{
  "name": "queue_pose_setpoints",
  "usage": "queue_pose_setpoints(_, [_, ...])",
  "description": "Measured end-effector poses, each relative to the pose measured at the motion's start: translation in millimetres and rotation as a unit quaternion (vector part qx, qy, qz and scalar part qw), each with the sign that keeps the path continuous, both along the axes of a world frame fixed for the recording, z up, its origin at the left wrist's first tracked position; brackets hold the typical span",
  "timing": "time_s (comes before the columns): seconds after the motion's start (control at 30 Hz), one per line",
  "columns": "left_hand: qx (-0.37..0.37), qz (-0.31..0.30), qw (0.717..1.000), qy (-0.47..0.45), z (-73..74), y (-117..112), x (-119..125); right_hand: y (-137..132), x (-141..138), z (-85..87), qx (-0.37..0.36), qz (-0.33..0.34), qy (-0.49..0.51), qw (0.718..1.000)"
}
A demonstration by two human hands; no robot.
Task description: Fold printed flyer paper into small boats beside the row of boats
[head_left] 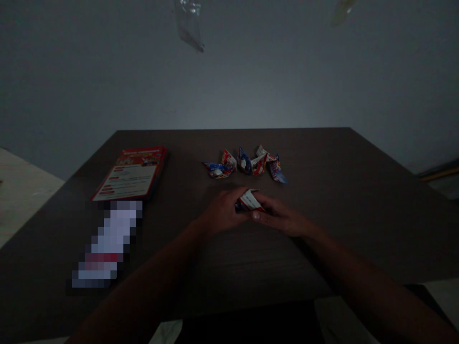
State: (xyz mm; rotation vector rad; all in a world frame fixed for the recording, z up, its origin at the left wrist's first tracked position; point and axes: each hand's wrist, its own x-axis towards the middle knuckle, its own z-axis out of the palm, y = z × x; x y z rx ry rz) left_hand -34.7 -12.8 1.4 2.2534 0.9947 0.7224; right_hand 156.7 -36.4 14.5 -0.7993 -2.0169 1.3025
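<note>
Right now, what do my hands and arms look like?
The left hand and right hand are ungloved, and both forearms are bare to the picture's edge: no sleeve, watch or bracelet shows. It's too dim to make out small markings.

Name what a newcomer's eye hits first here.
Probably the pale pixelated patch at left, brightest on the dark table, just nearer than a red-bordered printed stack. Next, likely the colourful folded papers grouped near the table's far middle. Closer in, a folded paper piece sits held between the left grip and right grip.
</note>
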Motion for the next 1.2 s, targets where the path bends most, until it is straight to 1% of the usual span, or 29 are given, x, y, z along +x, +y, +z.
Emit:
queue_pose_setpoints(0.07, [-0.020, 0.028, 0.999, -0.026, 0.3, 0, 0, 0, 1, -1.0, -0.014, -0.035, 0.035, 0.999])
queue_pose_setpoints(0.13, [-0.059, 0.062, 0.994, -0.068, 0.0, -1, 0, 2, 5, -2.2, -0.009, -0.101, 0.066, 0.993])
queue_pose_setpoints(0.2, [-0.104, 0.088, 0.983, -0.120, -0.5, -1, 0, 5, 10, -3.7, 0.020, -0.189, 0.073, 0.979])
queue_pose_setpoints(0.27, [-0.137, 0.106, 0.970, -0.169, -0.5, -1, 1, 8, 15, -5.7, 0.049, -0.253, 0.077, 0.963])
queue_pose_setpoints(0.33, [-0.164, 0.112, 0.958, -0.209, -0.3, -1, 2, 11, 16, -7.9, 0.058, -0.280, 0.064, 0.956])
queue_pose_setpoints(0.4, [-0.190, 0.105, 0.945, -0.243, 0.0, -1, 3, 12, 16, -9.8, 0.049, -0.279, 0.052, 0.958])
queue_pose_setpoints(0.5, [-0.213, 0.102, 0.932, -0.273, 0.0, 0, 3, 12, 13, -10.8, 0.019, -0.259, 0.057, 0.964])
queue_pose_setpoints(0.7, [-0.230, 0.116, 0.924, -0.283, 0.1, 0, 4, 11, 12, -11.5, -0.032, -0.214, 0.060, 0.974])
queue_pose_setpoints(0.87, [-0.236, 0.124, 0.924, -0.276, 0.9, -1, 5, 12, 8, -12.7, -0.064, -0.235, 0.075, 0.967])
queue_pose_setpoints(1.0, [-0.248, 0.121, 0.924, -0.264, 1.2, -1, 5, 12, 7, -11.2, -0.092, -0.238, 0.093, 0.962])
queue_pose_setpoints(1.2, [-0.285, 0.110, 0.914, -0.268, 0.2, 0, 3, 12, 8, -8.8, -0.079, -0.235, 0.095, 0.964])
